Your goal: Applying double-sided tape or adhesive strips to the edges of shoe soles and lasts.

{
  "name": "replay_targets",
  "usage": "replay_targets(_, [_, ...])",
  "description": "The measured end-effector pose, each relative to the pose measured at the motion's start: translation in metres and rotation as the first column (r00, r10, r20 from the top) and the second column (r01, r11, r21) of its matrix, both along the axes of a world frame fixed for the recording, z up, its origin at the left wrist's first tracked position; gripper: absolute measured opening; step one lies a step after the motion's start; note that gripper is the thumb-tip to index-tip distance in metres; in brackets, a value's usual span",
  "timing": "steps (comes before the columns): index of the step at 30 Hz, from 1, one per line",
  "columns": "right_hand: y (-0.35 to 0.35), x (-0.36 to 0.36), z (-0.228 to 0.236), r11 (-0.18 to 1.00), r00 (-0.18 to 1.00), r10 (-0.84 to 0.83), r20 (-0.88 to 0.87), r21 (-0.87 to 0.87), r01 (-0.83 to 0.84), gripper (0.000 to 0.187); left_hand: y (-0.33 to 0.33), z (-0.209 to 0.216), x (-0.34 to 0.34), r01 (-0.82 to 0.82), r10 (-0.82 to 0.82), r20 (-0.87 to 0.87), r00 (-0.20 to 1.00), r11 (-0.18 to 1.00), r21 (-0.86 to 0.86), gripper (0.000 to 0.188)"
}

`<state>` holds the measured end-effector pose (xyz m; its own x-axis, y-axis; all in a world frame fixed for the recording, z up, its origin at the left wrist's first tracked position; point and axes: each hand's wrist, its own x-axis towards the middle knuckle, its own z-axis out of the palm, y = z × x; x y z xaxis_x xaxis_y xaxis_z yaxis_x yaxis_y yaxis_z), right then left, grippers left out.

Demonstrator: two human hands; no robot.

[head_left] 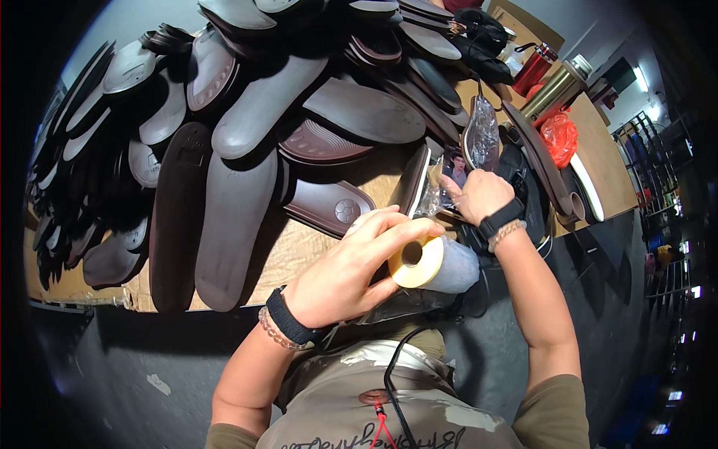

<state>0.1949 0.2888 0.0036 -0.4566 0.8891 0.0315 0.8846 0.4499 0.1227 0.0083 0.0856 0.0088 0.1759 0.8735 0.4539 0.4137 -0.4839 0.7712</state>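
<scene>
My left hand (351,258) is closed round a roll (415,263) with a yellow end, a round core hole and a pale, see-through side. My right hand (490,198) is over the table's right part, fingers curled under and thumb stretched to the left. What those fingers hold is hidden. Beside the thumb is a small screen or picture (455,166) showing a person, with crumpled clear plastic (430,196) left of it. Just beyond the right hand stands a dark sole (481,138) wrapped in clear film. A dark brown sole (538,161) leans to its right.
Brown and grey shoe soles (239,209) lie heaped over the table's left and middle. Cardboard (299,254) shows at the near edge. At the right are a red bottle (532,71), a gold flask (557,90), a red plastic bag (559,138) and a black bag (482,34).
</scene>
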Motion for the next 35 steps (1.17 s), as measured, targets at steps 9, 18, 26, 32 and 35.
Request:
replay_targets(9, [0.048,-0.006,-0.009,0.928,0.965,-0.247,-0.082,-0.308,0.211,0.106,-0.004,0.002,0.002,-0.019,0.018,-0.022,1.0,1.0,-0.007,0.067])
replay_targets(18, [-0.003,0.013,-0.004,0.984,0.95,-0.143,-0.278,-0.141,0.107,0.079,-0.01,0.0,-0.004,-0.026,0.026,0.018,1.0,1.0,0.005,0.067])
replay_targets(26, [-0.027,0.012,-0.015,0.998,0.935,-0.048,-0.351,0.025,0.061,0.077,-0.013,0.001,-0.004,-0.039,0.039,0.003,0.999,0.999,-0.019,0.063])
replay_targets(32, [-0.033,0.015,-0.012,0.997,0.928,0.047,-0.37,0.076,-0.02,0.076,-0.016,-0.001,-0.006,-0.028,0.028,0.01,1.0,0.999,-0.017,0.064])
replay_targets(35, [-0.036,0.016,-0.013,0.99,0.885,0.088,-0.457,0.139,-0.027,0.083,-0.016,-0.004,-0.007,-0.014,0.014,0.021,1.0,1.0,0.002,0.067])
